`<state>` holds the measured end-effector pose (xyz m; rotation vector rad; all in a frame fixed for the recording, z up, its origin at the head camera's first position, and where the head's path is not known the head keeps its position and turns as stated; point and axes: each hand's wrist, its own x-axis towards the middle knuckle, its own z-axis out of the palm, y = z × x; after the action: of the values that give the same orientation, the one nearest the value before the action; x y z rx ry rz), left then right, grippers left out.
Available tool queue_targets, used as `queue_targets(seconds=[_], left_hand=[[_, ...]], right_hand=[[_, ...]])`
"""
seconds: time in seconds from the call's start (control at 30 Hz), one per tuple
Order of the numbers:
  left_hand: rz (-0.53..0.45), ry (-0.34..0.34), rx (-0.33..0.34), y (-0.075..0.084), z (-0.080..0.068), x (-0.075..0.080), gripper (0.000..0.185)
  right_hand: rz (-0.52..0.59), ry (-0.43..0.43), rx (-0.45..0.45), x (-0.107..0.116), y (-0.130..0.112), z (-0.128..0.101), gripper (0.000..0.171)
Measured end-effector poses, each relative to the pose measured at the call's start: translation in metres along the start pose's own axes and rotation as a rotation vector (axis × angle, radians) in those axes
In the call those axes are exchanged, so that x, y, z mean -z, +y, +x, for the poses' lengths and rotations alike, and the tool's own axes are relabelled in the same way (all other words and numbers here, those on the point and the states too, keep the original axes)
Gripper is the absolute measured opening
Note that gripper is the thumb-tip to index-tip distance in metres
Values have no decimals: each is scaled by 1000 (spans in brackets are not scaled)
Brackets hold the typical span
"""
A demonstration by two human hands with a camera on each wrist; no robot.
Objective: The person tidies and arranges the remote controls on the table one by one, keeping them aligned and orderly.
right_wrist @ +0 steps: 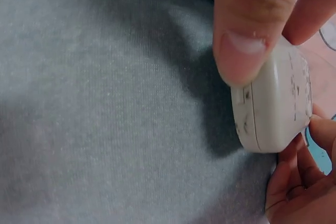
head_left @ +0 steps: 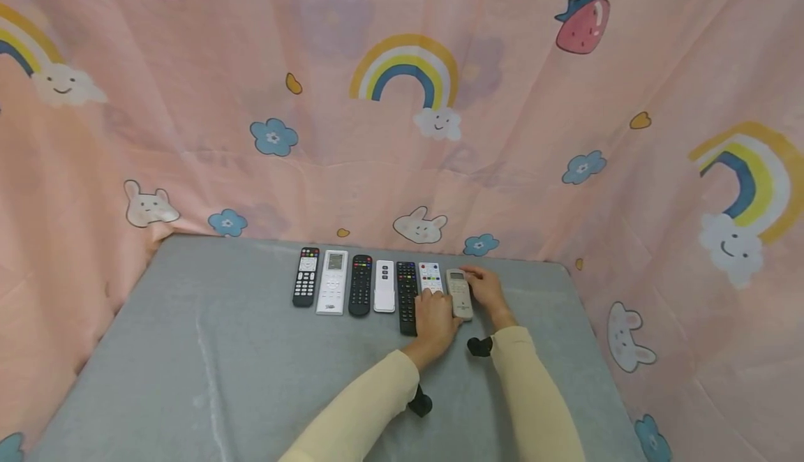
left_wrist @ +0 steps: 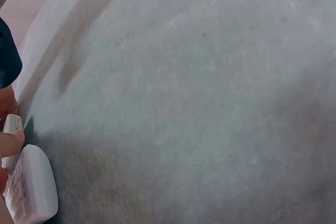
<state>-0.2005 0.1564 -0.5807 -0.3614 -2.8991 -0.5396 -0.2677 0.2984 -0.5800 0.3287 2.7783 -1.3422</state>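
1. The beige remote [head_left: 459, 293] lies at the right end of the row, near the far edge of the grey table [head_left: 188, 350].
2. The right hand [head_left: 485, 287] pinches its far end, thumb [right_wrist: 242, 24] on the edge — apparently squaring it with the row.
3. The left hand [head_left: 435, 319] rests on its near end and on the white remote [head_left: 430, 276] beside it; fingers look relaxed.
4. Five more remotes [head_left: 360, 285] lie parallel to the left — evenly lined up.

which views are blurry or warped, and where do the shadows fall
Head view: sharp, evenly lit, wide-angle bend in the grey table edges; small soft shadows by the remotes. Left wrist view: soft and out of focus, a white remote only at the lower-left edge. Right wrist view: thumb close and blurred; the beige remote casts a dark shadow on the cloth to its left.
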Motion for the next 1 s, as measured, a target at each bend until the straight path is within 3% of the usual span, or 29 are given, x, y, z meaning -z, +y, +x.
queue_targets(seconds=[0.4,0.57,0.77,1.0], left_hand=[[21,-51,42,0,2,-3,30],[43,-39,44,1,2,-5,28],[51,-30,50,3,1,-4,26],[74,-70,55,6,1,-1,30]], right_hand=[[-59,34,50,-5,-3,-3,31],[-80,47,51,-4,-4,-3,31],[-78,51,41,-6,-3,-2,31],[-103,50,52,-7,-2,-2,31]])
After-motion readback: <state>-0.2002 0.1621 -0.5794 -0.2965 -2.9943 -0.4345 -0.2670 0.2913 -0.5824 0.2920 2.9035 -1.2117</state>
